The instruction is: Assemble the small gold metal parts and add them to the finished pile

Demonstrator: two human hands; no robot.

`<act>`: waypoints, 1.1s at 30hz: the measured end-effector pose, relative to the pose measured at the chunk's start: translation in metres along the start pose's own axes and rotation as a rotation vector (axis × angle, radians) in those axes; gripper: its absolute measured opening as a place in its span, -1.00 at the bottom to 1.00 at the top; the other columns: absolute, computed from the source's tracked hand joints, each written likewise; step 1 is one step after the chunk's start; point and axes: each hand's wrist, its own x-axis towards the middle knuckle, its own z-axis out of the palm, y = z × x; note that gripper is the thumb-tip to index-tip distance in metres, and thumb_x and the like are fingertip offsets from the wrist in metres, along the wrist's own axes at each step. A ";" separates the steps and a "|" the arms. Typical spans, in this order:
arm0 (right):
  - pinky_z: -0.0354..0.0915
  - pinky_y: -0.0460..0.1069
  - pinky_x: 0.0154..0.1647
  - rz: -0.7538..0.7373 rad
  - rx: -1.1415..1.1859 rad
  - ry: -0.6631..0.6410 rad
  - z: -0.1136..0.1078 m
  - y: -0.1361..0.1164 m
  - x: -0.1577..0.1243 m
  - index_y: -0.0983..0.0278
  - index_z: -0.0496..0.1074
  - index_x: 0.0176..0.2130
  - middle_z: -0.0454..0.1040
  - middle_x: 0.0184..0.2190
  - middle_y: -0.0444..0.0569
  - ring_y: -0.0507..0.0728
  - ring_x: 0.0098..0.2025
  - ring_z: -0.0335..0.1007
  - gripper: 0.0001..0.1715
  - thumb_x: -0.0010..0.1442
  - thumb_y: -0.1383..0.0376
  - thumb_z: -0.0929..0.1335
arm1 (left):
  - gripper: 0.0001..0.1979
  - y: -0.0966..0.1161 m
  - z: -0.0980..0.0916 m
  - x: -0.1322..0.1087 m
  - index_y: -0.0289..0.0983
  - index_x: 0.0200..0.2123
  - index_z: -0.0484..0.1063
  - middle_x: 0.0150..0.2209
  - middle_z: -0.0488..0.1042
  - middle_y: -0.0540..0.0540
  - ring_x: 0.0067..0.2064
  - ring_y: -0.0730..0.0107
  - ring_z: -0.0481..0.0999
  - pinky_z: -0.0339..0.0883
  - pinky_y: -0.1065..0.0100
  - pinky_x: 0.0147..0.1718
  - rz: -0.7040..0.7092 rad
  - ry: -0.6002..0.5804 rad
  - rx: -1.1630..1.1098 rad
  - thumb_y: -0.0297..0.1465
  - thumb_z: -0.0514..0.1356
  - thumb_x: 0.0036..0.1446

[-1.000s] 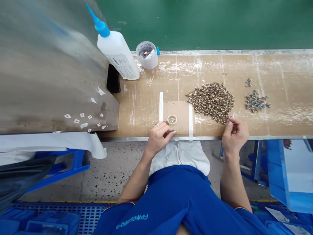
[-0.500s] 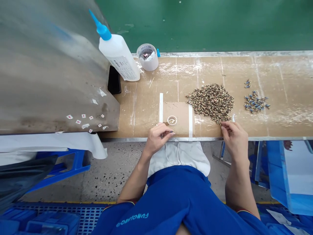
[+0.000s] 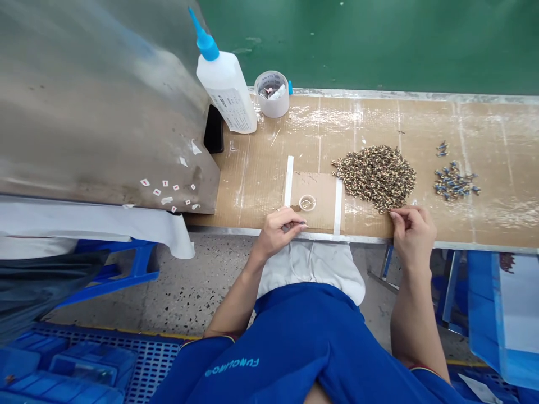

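Observation:
My left hand [image 3: 280, 231] is closed in a pinch at the table's front edge. A tiny dark bit shows at its fingertips, too small to name. Just beyond those fingers stands a small clear round dish [image 3: 307, 202] with a yellowish loop in it, on a cardboard square [image 3: 320, 188]. My right hand [image 3: 415, 231] is also pinched, thumb against forefinger, touching the near edge of a heap of small brass-coloured metal pieces [image 3: 374, 177]. What its fingertips grip is hidden.
Blue-and-brass pieces [image 3: 456, 183] lie to the right of the heap. At the back left stand a white bottle with blue nozzle [image 3: 229, 92], a tape roll [image 3: 273, 104] holding scraps, and a black phone [image 3: 214, 130]. A metal panel [image 3: 105, 112] rises on the left.
The camera view has turned slightly, so the table things appear further right. Both hands keep nearly the same places and stay pinched.

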 end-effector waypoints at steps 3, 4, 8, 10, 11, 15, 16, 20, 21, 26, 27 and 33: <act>0.46 0.14 -0.26 0.071 0.085 0.056 0.002 0.001 0.001 0.21 0.46 -0.34 0.57 -0.31 0.09 0.24 -0.24 0.54 -0.67 0.28 0.03 0.32 | -0.73 0.000 0.001 -0.001 -0.27 -0.38 0.53 -0.47 0.53 -0.06 -0.42 0.43 0.43 0.32 0.37 -0.43 0.007 0.001 0.015 -0.23 0.24 0.30; 0.47 0.14 -0.26 0.103 0.137 0.064 0.003 -0.001 0.002 0.23 0.46 -0.30 0.59 -0.30 0.09 0.23 -0.26 0.55 -0.66 0.28 0.02 0.33 | -0.74 0.000 0.002 -0.001 -0.27 -0.38 0.52 -0.46 0.54 -0.06 -0.42 0.43 0.44 0.32 0.38 -0.44 0.007 0.002 0.021 -0.24 0.24 0.30; 0.48 0.08 -0.32 0.160 0.311 0.027 0.011 -0.020 0.000 0.24 0.47 -0.28 0.58 -0.40 0.02 0.17 -0.40 0.53 -0.69 0.22 0.04 0.39 | -0.77 0.001 0.003 -0.001 -0.29 -0.37 0.52 -0.44 0.56 -0.07 -0.42 0.45 0.47 0.32 0.41 -0.47 0.011 0.025 0.040 -0.29 0.24 0.30; 0.44 0.04 -0.38 0.135 0.332 -0.058 0.014 -0.034 -0.001 0.24 0.48 -0.29 0.56 -0.43 -0.03 0.13 -0.43 0.50 -0.74 0.19 0.09 0.41 | -0.79 0.002 0.003 -0.001 -0.29 -0.37 0.51 -0.45 0.56 -0.06 -0.43 0.46 0.46 0.31 0.42 -0.48 0.023 0.034 0.048 -0.31 0.24 0.30; 0.42 0.02 -0.40 0.111 0.330 -0.111 0.016 -0.041 -0.001 0.23 0.49 -0.29 0.55 -0.43 -0.04 0.12 -0.44 0.47 -0.77 0.19 0.11 0.42 | -0.79 0.002 0.003 -0.001 -0.29 -0.37 0.50 -0.45 0.55 -0.05 -0.43 0.46 0.45 0.31 0.42 -0.47 0.029 0.033 0.055 -0.32 0.24 0.30; 0.36 0.00 -0.40 -0.044 0.326 -0.296 0.020 -0.066 -0.002 0.21 0.55 -0.27 0.53 -0.40 -0.04 0.11 -0.41 0.41 -0.83 0.27 0.20 0.37 | -0.77 0.004 0.005 -0.001 -0.28 -0.40 0.46 -0.49 0.50 -0.02 -0.45 0.46 0.40 0.30 0.40 -0.43 0.045 0.013 0.120 -0.32 0.23 0.31; 0.35 0.01 -0.39 -0.085 0.336 -0.319 0.022 -0.070 -0.003 0.21 0.56 -0.25 0.52 -0.40 -0.04 0.11 -0.40 0.40 -0.82 0.29 0.23 0.35 | -0.77 0.004 0.006 -0.001 -0.28 -0.40 0.45 -0.49 0.50 -0.02 -0.44 0.45 0.39 0.30 0.40 -0.42 0.052 0.010 0.137 -0.32 0.23 0.32; 0.34 0.01 -0.33 -0.162 0.400 -0.357 0.030 -0.083 -0.006 0.20 0.59 -0.16 0.51 -0.36 -0.03 0.12 -0.34 0.42 -0.78 0.34 0.30 0.32 | -0.75 0.003 0.009 0.000 -0.27 -0.42 0.42 -0.50 0.49 -0.01 -0.43 0.44 0.40 0.27 0.38 -0.39 0.081 0.001 0.190 -0.33 0.21 0.33; 0.34 0.01 -0.31 -0.164 0.424 -0.372 0.032 -0.086 -0.008 0.20 0.59 -0.15 0.50 -0.35 -0.03 0.12 -0.33 0.42 -0.77 0.35 0.31 0.31 | -0.75 0.004 0.010 0.000 -0.27 -0.42 0.41 -0.50 0.49 -0.01 -0.43 0.44 0.40 0.27 0.38 -0.39 0.088 0.002 0.202 -0.33 0.21 0.33; 0.30 -0.02 -0.35 -0.140 0.596 -0.509 0.041 -0.100 -0.017 0.19 0.58 -0.08 0.44 -0.38 -0.06 0.09 -0.35 0.37 -0.74 0.37 0.32 0.30 | -0.71 0.005 0.009 0.001 -0.28 -0.44 0.41 -0.51 0.48 0.00 -0.45 0.44 0.39 0.25 0.38 -0.41 0.090 0.008 0.212 -0.28 0.21 0.34; 0.30 -0.02 -0.36 -0.124 0.622 -0.531 0.043 -0.102 -0.019 0.19 0.58 -0.07 0.44 -0.37 -0.05 0.09 -0.35 0.36 -0.74 0.38 0.30 0.29 | -0.70 0.006 0.009 0.001 -0.27 -0.44 0.41 -0.52 0.47 0.00 -0.45 0.44 0.39 0.24 0.38 -0.42 0.085 0.008 0.205 -0.27 0.20 0.34; 0.30 -0.03 -0.39 0.000 0.675 -0.592 0.049 -0.107 -0.021 0.21 0.57 -0.14 0.49 -0.33 -0.01 0.09 -0.35 0.39 -0.72 0.38 0.12 0.32 | -0.66 0.006 0.008 0.000 -0.27 -0.46 0.39 -0.53 0.46 0.01 -0.44 0.45 0.38 0.24 0.38 -0.42 0.065 0.004 0.181 -0.23 0.20 0.35</act>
